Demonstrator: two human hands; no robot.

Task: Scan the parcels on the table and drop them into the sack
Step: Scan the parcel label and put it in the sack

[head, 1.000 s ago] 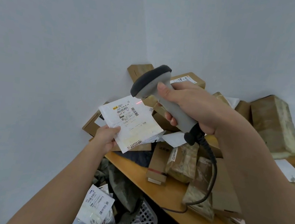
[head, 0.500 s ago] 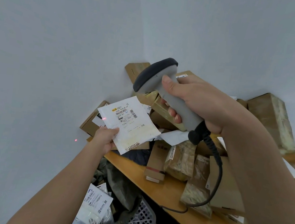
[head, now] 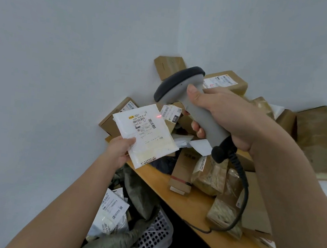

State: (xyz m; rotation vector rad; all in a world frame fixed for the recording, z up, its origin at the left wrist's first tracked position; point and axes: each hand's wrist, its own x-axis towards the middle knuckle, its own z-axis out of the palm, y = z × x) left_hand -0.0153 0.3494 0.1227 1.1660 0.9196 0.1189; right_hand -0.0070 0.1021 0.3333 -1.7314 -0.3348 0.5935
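My left hand point(head: 121, 150) holds a flat white parcel point(head: 147, 134) by its lower left corner, label side up, above the table's left end. My right hand point(head: 227, 119) grips a grey handheld scanner point(head: 185, 89), its dark head pointing down at the parcel. A red laser spot point(head: 158, 116) falls at the parcel's upper right edge, beside the barcode. Below my left arm, the olive sack point(head: 123, 240) sits open with white parcels point(head: 112, 210) inside.
The wooden table point(head: 195, 212) carries a pile of brown cardboard boxes point(head: 319, 139) and padded mailers point(head: 210, 175) against the corner walls. The scanner's black cable point(head: 240, 197) loops down over the table edge. A white perforated basket point(head: 154, 238) stands around the sack.
The scanner has tilted back towards the parcel: the red spot moved from the wall and the parcel's left edge to its upper right edge. The parcel stayed in my left hand.
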